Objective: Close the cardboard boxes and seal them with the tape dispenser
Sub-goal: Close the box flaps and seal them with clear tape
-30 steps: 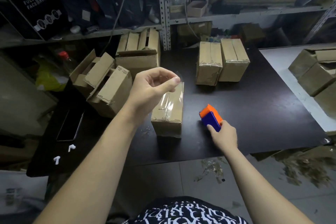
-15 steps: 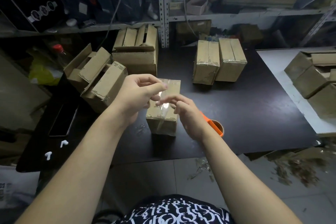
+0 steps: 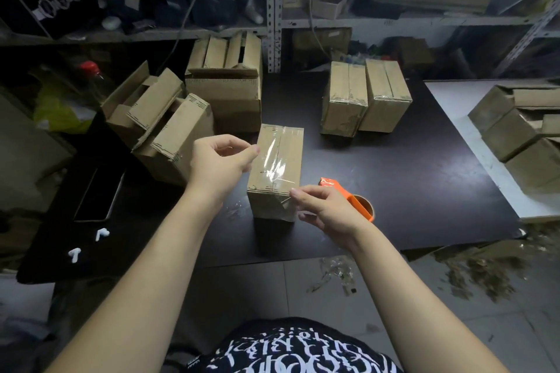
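Note:
A closed cardboard box (image 3: 277,172) stands on the black table (image 3: 409,191) in front of me, with shiny clear tape along its top seam. My left hand (image 3: 219,165) pinches one end of a clear tape strip beside the box's upper left edge. My right hand (image 3: 324,209) pinches the other end at the box's near right corner. The strip stretches across the box top between both hands. The orange tape dispenser (image 3: 351,198) lies on the table just right of my right hand, untouched.
Two taped boxes (image 3: 365,100) stand at the back right. Open boxes (image 3: 169,121) crowd the left and back (image 3: 227,82). More boxes (image 3: 521,130) sit on the white table on the right. A phone (image 3: 100,191) and white earbuds (image 3: 88,242) lie left. Shelving stands behind.
My right hand let go of the dispenser, left it on the table, and took the tape's near end. It then drew back to the box's near corner while the left hand lowered.

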